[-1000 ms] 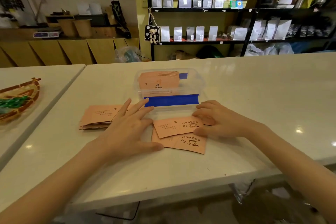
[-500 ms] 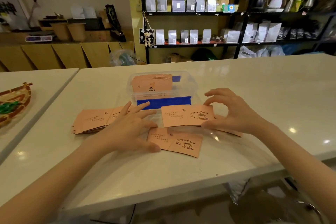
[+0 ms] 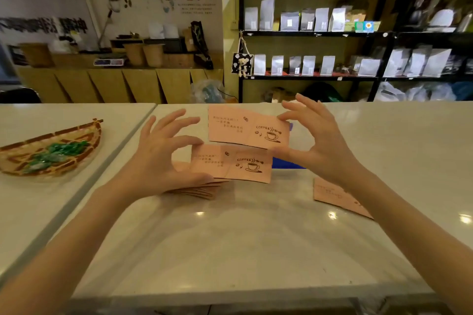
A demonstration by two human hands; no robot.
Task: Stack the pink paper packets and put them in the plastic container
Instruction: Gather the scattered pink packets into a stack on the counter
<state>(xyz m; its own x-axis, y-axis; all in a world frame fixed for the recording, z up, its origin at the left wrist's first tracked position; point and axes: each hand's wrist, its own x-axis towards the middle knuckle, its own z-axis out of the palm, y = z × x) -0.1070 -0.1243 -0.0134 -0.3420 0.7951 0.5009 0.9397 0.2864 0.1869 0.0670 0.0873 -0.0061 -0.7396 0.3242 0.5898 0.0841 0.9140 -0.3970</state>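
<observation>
- A pink packet (image 3: 332,193) lay flat on the white surface (image 3: 243,245), near the front and to the right, partly under the right arm. The arm could have brushed it and pushed it toward the edge.
- A small pile of packets (image 3: 199,190) sat on the surface just under the left hand. The pile looked fanned out, not neat, so it could have slid apart if bumped.
- The left hand (image 3: 158,163) pinched the left end of a lower packet (image 3: 231,163) between thumb and finger. It only held one end, so the thin paper could have drooped or slipped out.
- The right hand (image 3: 317,143) pinched the right end of an upper packet (image 3: 248,126), held up in the air above the lower one. The two packets were not lined up yet, so they could have gone together crooked.
- The plastic box (image 3: 288,163) was almost hidden behind the packets and the right hand. Only a bit of blue showed. Because it was hard to see, a packet might have missed it or caught on the rim.
- A woven basket (image 3: 51,151) with green things sat far to the left, well apart.
</observation>
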